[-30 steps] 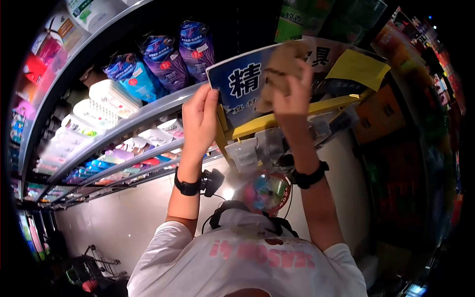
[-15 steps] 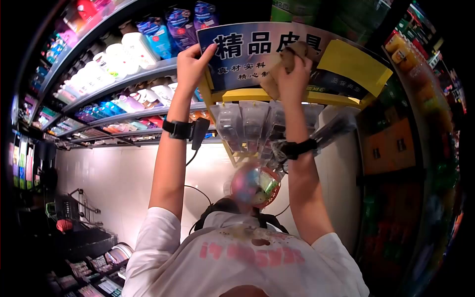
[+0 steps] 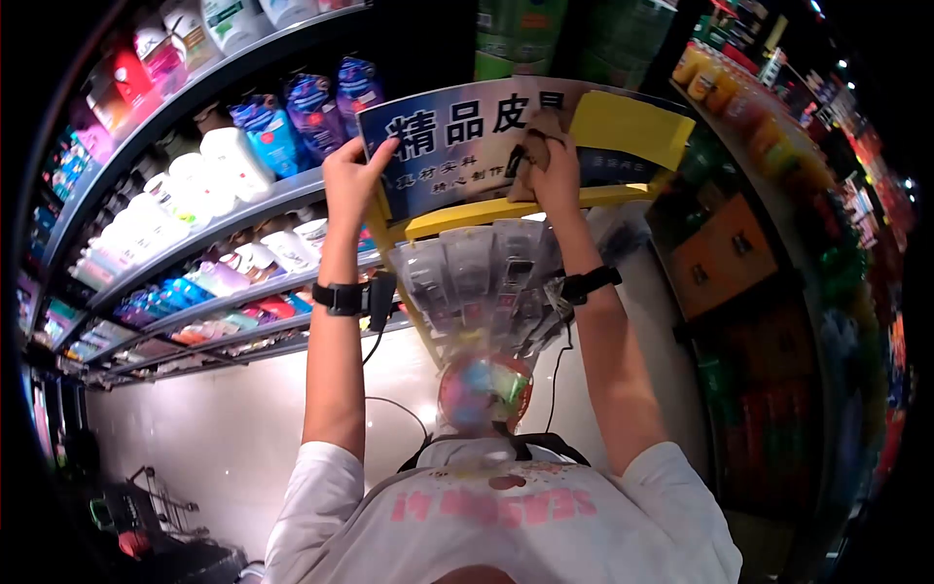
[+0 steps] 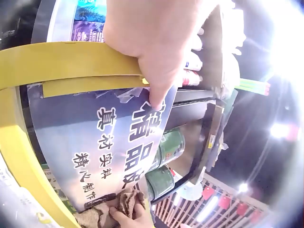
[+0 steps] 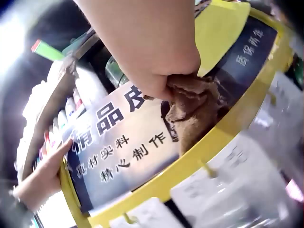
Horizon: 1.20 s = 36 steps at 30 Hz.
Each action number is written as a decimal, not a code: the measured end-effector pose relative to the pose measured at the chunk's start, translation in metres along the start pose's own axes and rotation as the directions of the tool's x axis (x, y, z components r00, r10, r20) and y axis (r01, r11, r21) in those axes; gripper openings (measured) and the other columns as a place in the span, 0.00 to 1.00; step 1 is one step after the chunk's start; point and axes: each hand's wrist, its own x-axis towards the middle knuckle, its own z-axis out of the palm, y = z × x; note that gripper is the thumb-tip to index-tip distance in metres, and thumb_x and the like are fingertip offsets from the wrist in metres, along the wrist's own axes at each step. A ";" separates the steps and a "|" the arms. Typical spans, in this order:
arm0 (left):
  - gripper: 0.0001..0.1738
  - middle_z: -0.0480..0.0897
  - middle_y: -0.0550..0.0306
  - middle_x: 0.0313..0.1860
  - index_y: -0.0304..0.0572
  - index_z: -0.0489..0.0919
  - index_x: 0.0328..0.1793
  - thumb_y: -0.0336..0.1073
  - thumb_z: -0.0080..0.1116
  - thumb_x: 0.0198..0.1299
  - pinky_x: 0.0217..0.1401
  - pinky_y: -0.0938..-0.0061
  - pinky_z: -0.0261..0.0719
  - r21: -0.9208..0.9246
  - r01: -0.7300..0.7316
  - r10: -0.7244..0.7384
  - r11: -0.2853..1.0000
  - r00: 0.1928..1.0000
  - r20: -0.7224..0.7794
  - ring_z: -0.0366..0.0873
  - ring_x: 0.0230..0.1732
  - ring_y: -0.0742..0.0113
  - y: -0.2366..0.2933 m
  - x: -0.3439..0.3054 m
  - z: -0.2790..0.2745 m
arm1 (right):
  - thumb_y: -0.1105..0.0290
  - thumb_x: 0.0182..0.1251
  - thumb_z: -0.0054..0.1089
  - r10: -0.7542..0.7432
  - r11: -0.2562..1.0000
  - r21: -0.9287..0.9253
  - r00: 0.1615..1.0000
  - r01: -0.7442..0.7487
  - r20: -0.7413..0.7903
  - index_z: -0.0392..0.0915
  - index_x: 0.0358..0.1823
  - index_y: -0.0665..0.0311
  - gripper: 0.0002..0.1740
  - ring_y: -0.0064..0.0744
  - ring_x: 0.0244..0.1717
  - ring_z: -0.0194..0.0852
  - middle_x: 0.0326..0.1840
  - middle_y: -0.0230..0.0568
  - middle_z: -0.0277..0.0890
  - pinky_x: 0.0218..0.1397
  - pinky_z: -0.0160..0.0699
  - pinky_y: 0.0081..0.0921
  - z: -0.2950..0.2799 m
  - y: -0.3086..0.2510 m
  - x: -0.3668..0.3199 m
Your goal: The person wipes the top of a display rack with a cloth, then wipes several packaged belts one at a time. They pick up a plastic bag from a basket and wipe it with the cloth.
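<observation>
A curved sign [image 3: 428, 195] with large dark characters stands in a yellow metal frame [image 3: 457, 222]. My left hand [image 3: 350, 183] grips its left edge, the thumb lying over the printed front, as the left wrist view also shows. My right hand [image 3: 557, 175] holds a crumpled brown cloth [image 5: 194, 118] against the sign's face, right of the middle and just above the yellow rail. Part of the lettering is hidden behind cloth and hand. A yellow sheet [image 3: 628, 131] covers the sign's upper right, beside the right hand.
Clear plastic packages [image 3: 462, 263] hang on hooks below the sign. Shelves of bottles [image 3: 233, 165] run along the left. Green containers [image 3: 520, 34] stand behind the sign, and an orange-brown box [image 3: 720, 248] is at the right. Below sits a round container [image 3: 486, 389] of colourful items.
The right hand has moved the cloth rightward and lower over the sign, uncovering characters near the middle. The left hand stays at the left edge. The head view has shifted.
</observation>
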 end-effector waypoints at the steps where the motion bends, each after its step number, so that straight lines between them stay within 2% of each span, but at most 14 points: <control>1: 0.11 0.78 0.66 0.23 0.31 0.79 0.32 0.35 0.61 0.51 0.26 0.87 0.64 0.028 -0.040 0.040 0.999 0.999 0.008 0.67 0.23 0.84 0.000 -0.001 -0.001 | 0.81 0.44 0.55 0.002 1.000 -0.023 1.000 -0.002 -0.013 0.68 0.47 0.73 0.23 0.54 0.53 0.62 0.52 0.54 0.62 0.55 0.64 0.34 -0.005 0.004 0.001; 4: 0.13 0.80 0.62 0.24 0.31 0.80 0.34 0.36 0.62 0.49 0.27 0.87 0.67 -0.022 0.019 -0.018 1.000 0.998 0.063 0.69 0.24 0.84 0.003 -0.002 -0.005 | 0.78 0.47 0.55 -0.054 0.991 -0.120 0.998 0.058 0.038 0.68 0.48 0.72 0.23 0.55 0.51 0.63 0.52 0.54 0.63 0.54 0.65 0.35 -0.017 0.009 -0.003; 6: 0.12 0.78 0.64 0.21 0.31 0.79 0.32 0.36 0.62 0.50 0.24 0.87 0.65 -0.077 0.069 -0.065 0.995 0.996 0.054 0.67 0.22 0.85 0.003 -0.003 -0.004 | 0.77 0.45 0.57 0.074 0.992 -0.096 0.990 -0.086 -0.116 0.67 0.49 0.72 0.24 0.55 0.50 0.64 0.49 0.57 0.65 0.53 0.66 0.36 -0.023 0.009 0.007; 8: 0.12 0.76 0.66 0.20 0.32 0.79 0.31 0.36 0.62 0.50 0.22 0.88 0.62 0.000 0.039 -0.039 0.999 0.997 0.063 0.65 0.21 0.85 -0.015 0.002 -0.006 | 0.77 0.44 0.57 0.058 0.996 -0.052 0.987 -0.066 -0.148 0.67 0.48 0.73 0.25 0.55 0.50 0.64 0.47 0.59 0.66 0.53 0.66 0.36 -0.014 0.010 0.016; 10: 0.12 0.75 0.68 0.19 0.32 0.79 0.30 0.36 0.62 0.50 0.22 0.88 0.61 -0.011 0.032 -0.031 0.999 0.998 0.055 0.65 0.21 0.85 -0.004 0.001 -0.006 | 0.78 0.42 0.57 -0.049 0.998 0.047 0.997 0.051 -0.051 0.69 0.43 0.73 0.21 0.56 0.49 0.64 0.48 0.59 0.65 0.52 0.66 0.36 0.005 -0.002 0.018; 11: 0.12 0.74 0.69 0.19 0.32 0.79 0.29 0.36 0.61 0.51 0.21 0.88 0.59 -0.031 0.032 -0.030 0.999 0.998 0.058 0.64 0.21 0.86 0.000 -0.002 -0.006 | 0.79 0.40 0.58 -0.150 0.983 0.092 0.981 0.162 -0.120 0.71 0.35 0.73 0.16 0.56 0.48 0.64 0.48 0.56 0.63 0.52 0.66 0.36 0.014 -0.011 0.018; 15: 0.11 0.76 0.68 0.21 0.33 0.79 0.30 0.36 0.61 0.52 0.23 0.88 0.62 -0.057 0.070 -0.067 0.996 0.996 0.052 0.66 0.22 0.86 0.004 -0.003 -0.004 | 0.77 0.44 0.55 -0.281 0.930 0.250 0.960 0.271 0.004 0.73 0.35 0.73 0.13 0.54 0.46 0.64 0.45 0.52 0.65 0.50 0.67 0.34 0.018 -0.017 0.006; 17: 0.11 0.77 0.67 0.22 0.33 0.79 0.30 0.36 0.60 0.52 0.24 0.88 0.63 -0.034 0.065 -0.064 0.997 0.997 0.045 0.67 0.23 0.86 -0.002 -0.001 -0.004 | 0.81 0.38 0.57 -0.449 0.890 0.198 0.867 0.411 0.215 0.72 0.28 0.72 0.11 0.53 0.48 0.63 0.45 0.49 0.65 0.50 0.66 0.35 0.008 -0.012 -0.001; 22: 0.11 0.78 0.66 0.25 0.32 0.79 0.32 0.36 0.60 0.52 0.27 0.88 0.66 -0.074 0.073 -0.071 0.995 0.997 0.026 0.68 0.25 0.85 0.001 -0.003 -0.002 | 0.80 0.42 0.55 -0.309 0.951 0.023 0.938 0.309 0.158 0.74 0.35 0.72 0.14 0.51 0.46 0.66 0.45 0.48 0.67 0.49 0.68 0.33 -0.009 0.043 0.006; 26: 0.13 0.79 0.64 0.28 0.32 0.79 0.35 0.37 0.60 0.52 0.31 0.87 0.68 -0.030 0.102 -0.102 0.994 0.995 0.004 0.70 0.28 0.83 0.009 -0.006 -0.001 | 0.84 0.39 0.51 -0.153 0.982 0.128 0.983 0.140 0.097 0.75 0.33 0.70 0.15 0.52 0.42 0.67 0.42 0.50 0.67 0.45 0.69 0.38 -0.016 0.050 0.008; 28: 0.13 0.79 0.64 0.28 0.32 0.79 0.35 0.37 0.60 0.52 0.31 0.87 0.68 -0.002 0.116 -0.116 0.993 0.993 -0.010 0.70 0.28 0.83 0.006 -0.006 -0.004 | 0.83 0.38 0.52 -0.253 0.943 0.250 0.962 0.221 0.105 0.75 0.33 0.69 0.15 0.51 0.43 0.67 0.42 0.49 0.68 0.46 0.69 0.36 -0.003 0.034 0.003; 30: 0.13 0.78 0.64 0.27 0.33 0.79 0.34 0.38 0.60 0.53 0.30 0.87 0.67 0.006 0.111 -0.111 0.994 0.994 -0.002 0.69 0.27 0.83 0.004 -0.005 -0.003 | 0.82 0.37 0.51 -0.494 0.828 0.372 0.859 0.419 0.131 0.76 0.30 0.69 0.14 0.46 0.45 0.66 0.38 0.46 0.69 0.48 0.68 0.33 0.022 0.017 -0.009; 32: 0.12 0.76 0.68 0.24 0.35 0.78 0.30 0.39 0.60 0.53 0.27 0.88 0.64 0.052 0.121 -0.121 0.991 0.993 0.001 0.66 0.25 0.84 0.007 -0.005 -0.004 | 0.77 0.42 0.53 -0.611 0.788 0.173 0.718 0.590 0.334 0.79 0.29 0.64 0.09 0.39 0.46 0.65 0.40 0.42 0.68 0.49 0.68 0.31 0.019 -0.008 -0.022; 36: 0.12 0.70 0.72 0.20 0.37 0.75 0.26 0.38 0.61 0.52 0.24 0.88 0.58 0.065 0.054 -0.054 0.996 0.998 -0.014 0.60 0.23 0.86 -0.029 0.005 -0.013 | 0.74 0.44 0.54 -0.610 0.776 0.019 0.742 0.631 0.280 0.80 0.27 0.63 0.08 0.39 0.48 0.63 0.41 0.39 0.67 0.48 0.69 0.31 0.009 0.017 -0.014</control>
